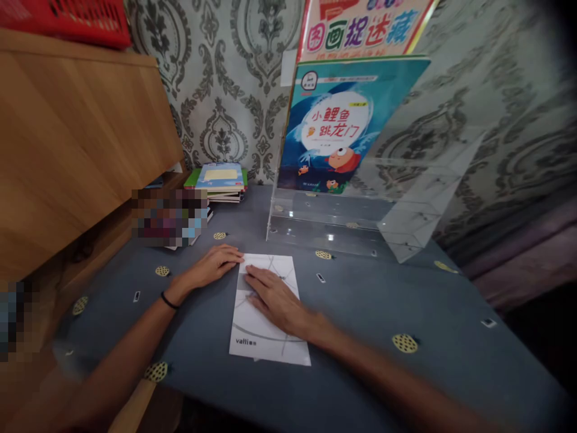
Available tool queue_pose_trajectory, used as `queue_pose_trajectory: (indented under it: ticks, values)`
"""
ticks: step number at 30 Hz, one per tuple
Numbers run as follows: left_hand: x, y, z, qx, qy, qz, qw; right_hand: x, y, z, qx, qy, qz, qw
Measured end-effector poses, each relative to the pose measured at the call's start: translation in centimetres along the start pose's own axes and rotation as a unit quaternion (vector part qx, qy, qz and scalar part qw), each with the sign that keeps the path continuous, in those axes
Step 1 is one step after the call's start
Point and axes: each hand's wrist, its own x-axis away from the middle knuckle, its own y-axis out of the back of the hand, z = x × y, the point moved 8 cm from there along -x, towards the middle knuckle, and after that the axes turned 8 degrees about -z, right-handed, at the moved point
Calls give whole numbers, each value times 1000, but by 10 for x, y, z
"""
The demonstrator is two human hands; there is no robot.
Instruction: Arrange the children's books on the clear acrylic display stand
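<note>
A white booklet or folded sheet (270, 337) with grey lines and the print "valli" lies flat on the blue-grey tablecloth. My right hand (274, 300) rests on it palm down, its fingers stretched toward the upper left edge. At the upper left corner, my left hand (219, 264) touches the edge with its fingertips, the fingers extended and lying flat. A black band (169, 300) circles my left wrist. Neither hand grips anything.
Behind the paper stands a clear acrylic rack (406, 234) with a blue picture book (333, 132) and another book (360, 33) above it. A stack of books (220, 177) sits at the back left, beside a wooden cabinet (85, 114). A red basket (67, 24) tops the cabinet.
</note>
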Motion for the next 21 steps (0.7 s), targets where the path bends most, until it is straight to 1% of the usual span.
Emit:
queue_pose_trajectory:
  ticks: [3, 5, 10, 13, 17, 21]
  values:
    - [-1, 2, -2, -11, 7, 8, 1000, -5, -5, -17, 38, -23, 8, 999]
    - [-1, 3, -3, -16, 10, 12, 1000, -5, -3, -28, 56, -45, 8, 997]
    - [-3, 5, -7, -9, 5, 14, 1000, 11, 19, -56, 78, -91, -27, 992]
    - [-3, 5, -8, -6, -2, 9, 1000, 24, 29, -69, 86, -112, -37, 989]
    - [-2, 5, -9, -13, -8, -14, 1000, 31, 33, -74, 86, -117, -37, 989]
    - [-3, 1, -17, -43, -17, -40, 998, 29, 31, -70, 119, -119, -13, 986]
